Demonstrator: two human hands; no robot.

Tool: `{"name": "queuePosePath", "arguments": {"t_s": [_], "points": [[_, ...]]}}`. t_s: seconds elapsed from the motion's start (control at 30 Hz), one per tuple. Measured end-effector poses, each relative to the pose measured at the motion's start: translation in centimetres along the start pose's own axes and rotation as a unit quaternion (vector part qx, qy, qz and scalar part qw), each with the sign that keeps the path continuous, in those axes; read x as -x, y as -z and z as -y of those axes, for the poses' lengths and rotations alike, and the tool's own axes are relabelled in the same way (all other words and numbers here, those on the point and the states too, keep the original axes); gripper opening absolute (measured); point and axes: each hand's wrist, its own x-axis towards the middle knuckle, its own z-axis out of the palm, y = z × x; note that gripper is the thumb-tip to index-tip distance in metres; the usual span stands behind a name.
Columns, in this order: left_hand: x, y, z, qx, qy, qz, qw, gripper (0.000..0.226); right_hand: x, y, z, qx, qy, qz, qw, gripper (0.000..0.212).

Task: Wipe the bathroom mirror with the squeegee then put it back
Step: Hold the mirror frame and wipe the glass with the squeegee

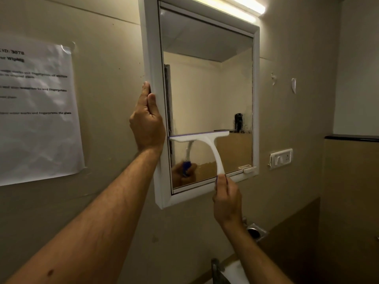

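Note:
A white-framed bathroom mirror (209,89) hangs on the beige wall. A white squeegee (207,140) with a purple-edged blade lies flat against the lower glass, its blade horizontal and reaching the left edge of the glass. My right hand (226,199) grips the bottom of its handle, just below the mirror's lower frame. My left hand (147,121) presses against the left side of the frame, fingers straight up along it. The glass reflects the handle and my right hand.
A printed paper sheet (37,111) is taped to the wall on the left. A lit tube light (231,5) sits above the mirror. A switch socket (281,157) is on the right, with a tap (215,267) and basin edge (238,271) below.

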Motion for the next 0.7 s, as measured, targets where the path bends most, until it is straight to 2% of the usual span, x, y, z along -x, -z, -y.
{"name": "queuePosePath", "arguments": {"t_s": [0.23, 0.5, 0.7], "points": [[0.3, 0.2, 0.0, 0.002, 0.008, 0.009, 1.0, 0.046, -3.6, -1.3, 4.6, -0.003, 0.02, -0.014, 1.0, 0.044], [1.0, 0.3, 0.2, 0.008, 0.018, 0.001, 1.0, 0.045, 1.8, -0.4, -1.2, -0.029, -0.028, 0.006, 0.999, 0.034], [1.2, 0.4, 0.5, 0.006, 0.021, 0.001, 1.0, 0.047, -0.5, 1.4, 2.0, -0.076, -0.032, 0.079, 0.993, 0.037]]}}
